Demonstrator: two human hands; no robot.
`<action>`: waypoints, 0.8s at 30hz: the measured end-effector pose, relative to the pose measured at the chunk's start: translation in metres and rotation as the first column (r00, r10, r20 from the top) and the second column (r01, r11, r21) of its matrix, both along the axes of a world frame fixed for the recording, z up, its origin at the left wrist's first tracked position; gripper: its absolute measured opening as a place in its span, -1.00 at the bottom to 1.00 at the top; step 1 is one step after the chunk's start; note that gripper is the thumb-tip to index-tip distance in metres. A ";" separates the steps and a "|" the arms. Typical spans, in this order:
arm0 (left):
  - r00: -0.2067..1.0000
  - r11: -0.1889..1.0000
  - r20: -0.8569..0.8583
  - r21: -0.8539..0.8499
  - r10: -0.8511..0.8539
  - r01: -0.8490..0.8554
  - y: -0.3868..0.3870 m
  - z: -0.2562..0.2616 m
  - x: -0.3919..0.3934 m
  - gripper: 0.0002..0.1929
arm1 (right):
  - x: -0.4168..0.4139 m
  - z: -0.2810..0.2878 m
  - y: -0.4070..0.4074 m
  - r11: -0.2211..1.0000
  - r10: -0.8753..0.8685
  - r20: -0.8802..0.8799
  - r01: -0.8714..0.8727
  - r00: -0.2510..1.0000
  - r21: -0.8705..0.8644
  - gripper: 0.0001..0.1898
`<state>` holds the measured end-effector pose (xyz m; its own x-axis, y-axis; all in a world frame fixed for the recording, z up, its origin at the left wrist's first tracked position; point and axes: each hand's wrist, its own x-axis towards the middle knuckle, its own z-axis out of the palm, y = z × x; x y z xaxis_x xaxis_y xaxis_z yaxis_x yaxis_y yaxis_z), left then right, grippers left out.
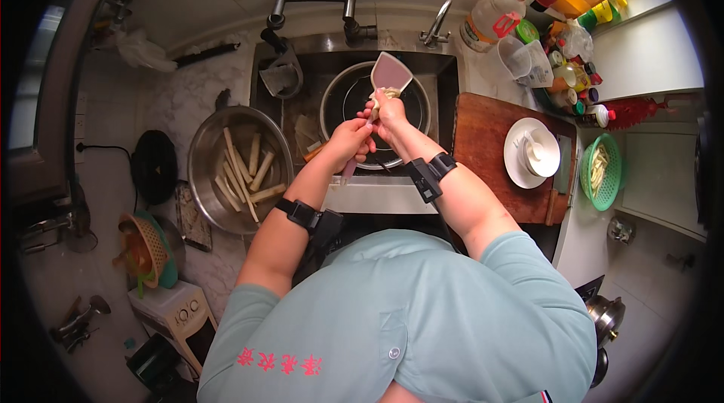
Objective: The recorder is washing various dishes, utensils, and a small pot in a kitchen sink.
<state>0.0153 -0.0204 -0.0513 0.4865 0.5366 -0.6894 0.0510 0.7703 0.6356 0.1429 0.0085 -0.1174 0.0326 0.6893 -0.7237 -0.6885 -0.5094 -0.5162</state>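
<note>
A pink spatula [391, 70] with a pale rim is held over the sink, its blade pointing away from me. My left hand [349, 142] grips its handle, the end of which shows below that hand. My right hand [391, 113] presses a crumpled cream cloth [387, 93] around the spatula just below the blade. Beneath both hands, a round metal basin [330, 92] stands in the dark sink [447, 78]. What the basin holds is partly hidden by my hands.
Left of the sink, a large steel bowl [198, 177] holds several long pale vegetable sticks [240, 168]. On the right, a wooden cutting board [481, 148] carries a white plate [516, 171], stacked bowls [548, 161] and a cleaver [563, 168]. Faucets [434, 30] rise behind the sink.
</note>
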 end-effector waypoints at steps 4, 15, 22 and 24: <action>0.987 0.982 0.148 -0.162 -0.069 0.093 -0.012 0.006 -0.016 -0.75 | 0.024 0.000 0.014 0.990 -0.127 0.069 0.123 0.989 0.069 -0.72; 0.862 0.269 -0.468 0.870 0.193 0.412 -0.003 -0.069 -0.015 -0.80 | -0.041 -0.015 -0.025 0.974 0.145 0.726 -0.225 0.672 0.013 -0.81; 0.555 0.247 -0.781 0.619 0.284 0.745 -0.007 0.010 -0.011 -0.81 | -0.005 0.026 0.013 0.997 0.043 0.476 -0.065 0.879 0.029 -0.71; 0.549 0.234 -0.791 0.607 0.269 0.759 -0.010 0.016 -0.012 -0.81 | 0.010 0.017 0.018 1.000 -0.017 0.462 0.008 0.887 0.020 -0.63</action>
